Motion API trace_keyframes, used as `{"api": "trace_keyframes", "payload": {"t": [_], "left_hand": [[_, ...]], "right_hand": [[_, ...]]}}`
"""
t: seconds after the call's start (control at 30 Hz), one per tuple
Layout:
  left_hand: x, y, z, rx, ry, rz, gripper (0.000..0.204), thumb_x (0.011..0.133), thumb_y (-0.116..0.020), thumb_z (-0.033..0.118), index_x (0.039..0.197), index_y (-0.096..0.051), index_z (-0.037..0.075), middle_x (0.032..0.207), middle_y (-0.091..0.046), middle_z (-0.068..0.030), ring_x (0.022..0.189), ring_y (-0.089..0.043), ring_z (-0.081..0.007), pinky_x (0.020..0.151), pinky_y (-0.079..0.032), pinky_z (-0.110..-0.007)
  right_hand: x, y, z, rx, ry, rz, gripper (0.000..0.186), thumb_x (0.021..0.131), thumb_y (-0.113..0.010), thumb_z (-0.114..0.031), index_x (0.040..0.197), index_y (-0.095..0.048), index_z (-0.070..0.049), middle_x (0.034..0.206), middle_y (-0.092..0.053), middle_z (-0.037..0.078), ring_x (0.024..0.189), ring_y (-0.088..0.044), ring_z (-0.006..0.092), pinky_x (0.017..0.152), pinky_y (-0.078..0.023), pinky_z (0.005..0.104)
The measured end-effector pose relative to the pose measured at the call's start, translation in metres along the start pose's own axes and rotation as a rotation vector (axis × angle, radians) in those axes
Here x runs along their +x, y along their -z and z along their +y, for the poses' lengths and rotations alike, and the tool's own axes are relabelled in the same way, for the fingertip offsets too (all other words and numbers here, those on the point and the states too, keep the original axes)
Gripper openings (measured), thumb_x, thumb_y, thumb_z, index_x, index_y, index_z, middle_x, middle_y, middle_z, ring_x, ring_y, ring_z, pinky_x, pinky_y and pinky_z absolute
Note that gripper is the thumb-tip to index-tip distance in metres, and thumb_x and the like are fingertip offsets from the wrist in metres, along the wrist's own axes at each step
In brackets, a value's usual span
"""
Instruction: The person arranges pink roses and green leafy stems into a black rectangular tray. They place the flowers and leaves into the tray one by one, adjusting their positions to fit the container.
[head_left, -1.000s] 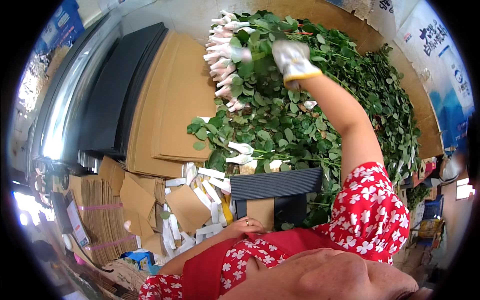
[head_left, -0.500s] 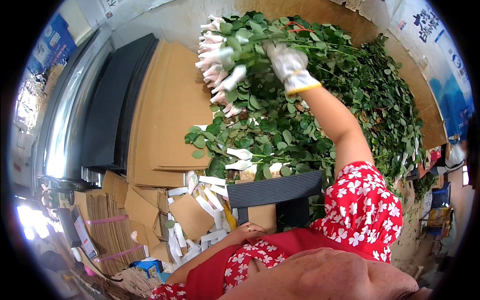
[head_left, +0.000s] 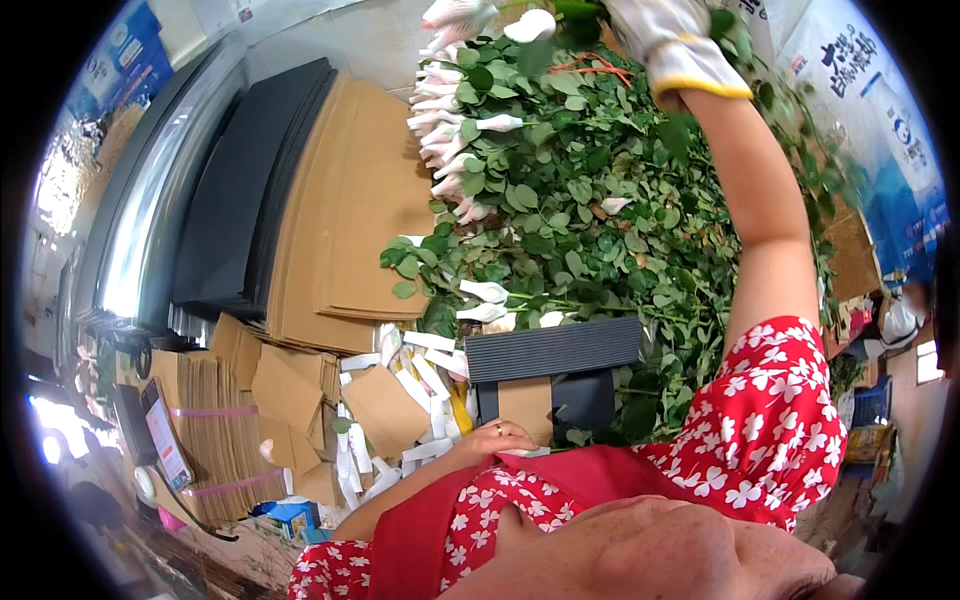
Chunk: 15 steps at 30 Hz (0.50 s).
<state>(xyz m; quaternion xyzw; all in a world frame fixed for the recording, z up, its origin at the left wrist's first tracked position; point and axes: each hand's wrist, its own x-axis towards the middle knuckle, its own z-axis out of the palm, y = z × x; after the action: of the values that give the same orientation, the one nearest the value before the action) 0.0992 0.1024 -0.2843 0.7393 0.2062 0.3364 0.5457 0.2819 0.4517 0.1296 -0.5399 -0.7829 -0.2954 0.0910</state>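
My right hand (head_left: 668, 48), in a white glove with a yellow cuff, is raised at the top. It is closed around leafy rose stems; rose buds in white sleeves (head_left: 530, 26) stick out to its left and blurred leaves trail to its right. Below lies a big heap of leafy roses (head_left: 590, 190), its sleeved buds (head_left: 438, 120) lined up along the left side. My bare left hand (head_left: 500, 437), wearing a ring, lies flat with fingers stretched out by a brown cardboard piece (head_left: 526, 405) and a black ribbed board (head_left: 553, 350).
Brown cardboard sheets (head_left: 375, 200) and black boards (head_left: 255, 190) stand at the left. White sleeves (head_left: 425, 375) lie loose near my left hand. Farther left are bundled cardboard (head_left: 212, 425) and a phone (head_left: 168, 435). Two sleeved roses (head_left: 484, 291) rest at the heap's near edge.
My right hand has risen up and to the right, lifting roses off the heap. My left hand stays in about the same place.
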Motion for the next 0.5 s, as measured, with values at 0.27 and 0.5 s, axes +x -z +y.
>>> {"api": "trace_keyframes", "payload": {"t": [0.27, 0.5], "left_hand": [[0.003, 0.005, 0.021, 0.107, -0.009, 0.070, 0.037, 0.086, -0.060, 0.011, 0.122, -0.066, 0.009, 0.117, -0.066, -0.0072, 0.110, -0.062, -0.0243, 0.096, -0.043, -0.034], [0.001, 0.002, 0.022, 0.223, 0.029, 0.078, 0.037, 0.089, -0.057, 0.014, 0.125, -0.066, 0.011, 0.120, -0.068, -0.0038, 0.104, -0.061, -0.0217, 0.098, -0.040, -0.035]], "right_hand": [[0.035, -0.237, -0.035, 0.215, -0.155, -0.475, 0.056, 0.100, -0.045, -0.021, 0.151, -0.028, -0.007, 0.150, -0.042, 0.020, 0.125, -0.056, 0.0283, 0.103, -0.050, 0.0371], [-0.085, -0.274, -0.007, 0.197, 0.171, -0.607, 0.025, 0.095, -0.047, -0.024, 0.109, -0.061, -0.009, 0.107, -0.064, 0.018, 0.097, -0.066, 0.0313, 0.084, -0.051, 0.0415]]}}
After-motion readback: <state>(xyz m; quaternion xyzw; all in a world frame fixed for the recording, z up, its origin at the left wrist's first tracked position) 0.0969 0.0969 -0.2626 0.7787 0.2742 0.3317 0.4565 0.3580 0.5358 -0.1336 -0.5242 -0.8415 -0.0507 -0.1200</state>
